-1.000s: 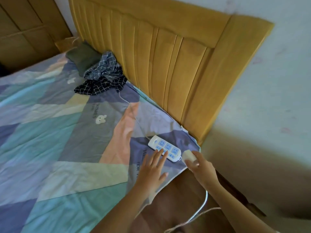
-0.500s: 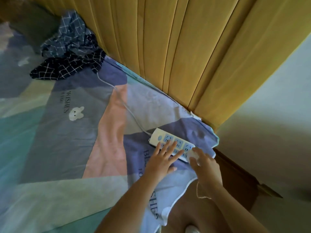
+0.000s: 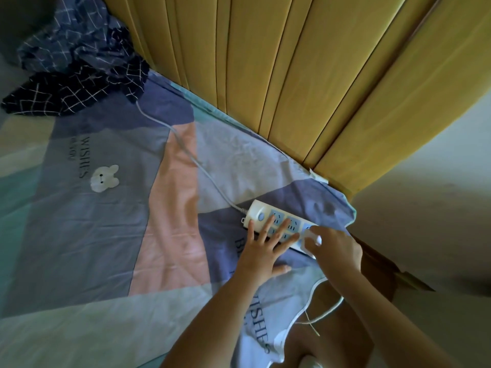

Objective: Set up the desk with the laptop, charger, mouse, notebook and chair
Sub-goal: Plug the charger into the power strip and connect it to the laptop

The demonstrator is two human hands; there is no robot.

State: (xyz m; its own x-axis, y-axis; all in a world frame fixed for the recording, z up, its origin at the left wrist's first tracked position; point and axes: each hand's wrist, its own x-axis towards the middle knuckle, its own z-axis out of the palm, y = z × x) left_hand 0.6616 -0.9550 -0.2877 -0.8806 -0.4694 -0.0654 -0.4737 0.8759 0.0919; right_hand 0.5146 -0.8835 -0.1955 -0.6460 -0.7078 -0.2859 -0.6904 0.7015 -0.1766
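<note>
Because the charger plug [image 3: 312, 239] is a small, hard white block trailing a thin, limp cord [image 3: 328, 310], it should weigh little and keep its shape under a pinch, while the cord will flop and could snag on the bed's edge. My judgement is that the block's flat sides are the place to grasp it, never the cord, and that seating it calls for a straight push along its pins.

From the head camera, the plug sits at the end of a white power strip [image 3: 279, 224] that lies on the patterned sheet [image 3: 106, 221] near the bed's head-end corner, close to the yellow headboard [image 3: 292, 88]. The strip itself is rigid and light on a soft mattress, so it would likely slide or tip unless pinned down. Its own cable [image 3: 186, 147] runs off across the sheet toward a crumpled checked cloth [image 3: 77, 70].

The left hand [image 3: 261, 254] lies flat, fingers [image 3: 268, 225] straight and spread across the strip's sockets, pressing it down, thumb on the sheet. The right hand [image 3: 336, 248] reaches in from the bed's side edge, wrist bent, its fingers curled round the plug at the strip's end. Whether the pins are already in a socket cannot be told.
</note>
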